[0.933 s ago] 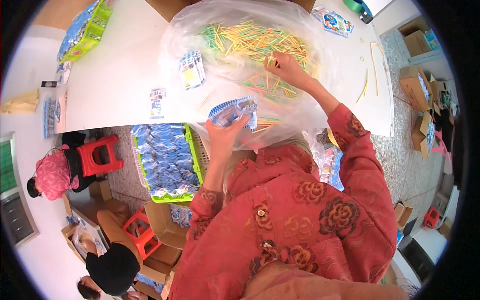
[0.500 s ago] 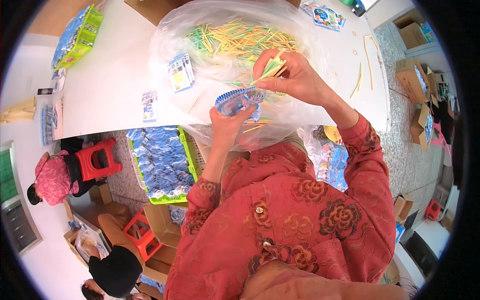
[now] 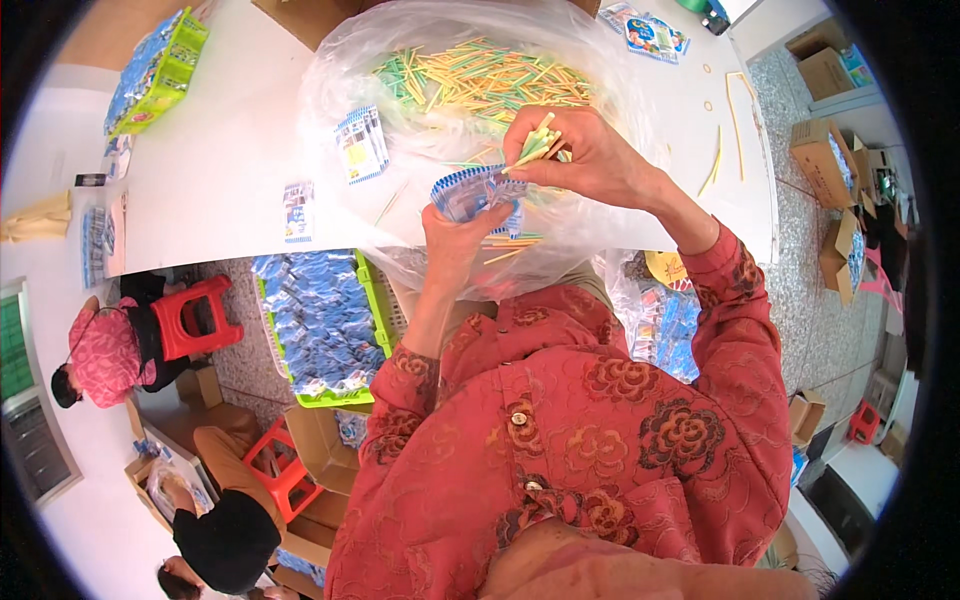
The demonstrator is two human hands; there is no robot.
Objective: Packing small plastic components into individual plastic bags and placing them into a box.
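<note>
My left hand [image 3: 458, 232] holds a small blue and white packet [image 3: 468, 192] open at chest height. My right hand [image 3: 588, 158] pinches a small bunch of thin yellow and green sticks [image 3: 533, 146] right above the packet's mouth. Both hands hover over a large clear plastic bag [image 3: 330, 90] spread on the white table [image 3: 220, 150]. A heap of yellow and green sticks [image 3: 480, 78] lies inside that bag, beyond my hands.
Loose packets [image 3: 360, 143] lie on the table to the left. A green crate of filled packets [image 3: 320, 325] sits below the table edge, another green crate [image 3: 155, 70] at far left. Two people sit low at left by red stools [image 3: 195, 315]. Cardboard boxes [image 3: 825, 160] stand at right.
My right hand came back from the stick heap with a bunch of sticks and now meets the packet. My left hand raised the packet slightly toward it.
</note>
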